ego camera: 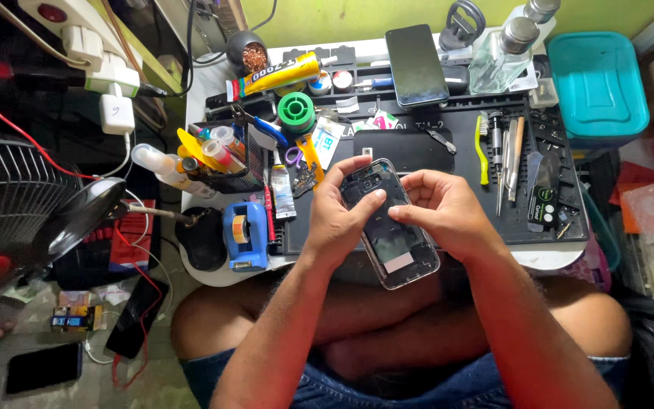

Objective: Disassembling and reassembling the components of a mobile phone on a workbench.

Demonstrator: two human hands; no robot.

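An opened smartphone (397,241) with its back removed and inner parts showing is held tilted above the front edge of a black work mat (463,197). My left hand (336,216) grips the phone's left side, its thumb lying across the inner frame. My right hand (442,208) holds the right side, and its index finger and thumb pinch toward the middle of the phone. Whether a small part sits between those fingertips cannot be told. My crossed legs show below the table.
On the mat lie a yellow toothbrush (481,151), several tools (507,159), a dark cover (410,150), another phone (416,64), a glue tube (278,76), a green spool (296,111) and a blue tape dispenser (245,236). A teal box (598,83) stands right, a fan (5,197) left.
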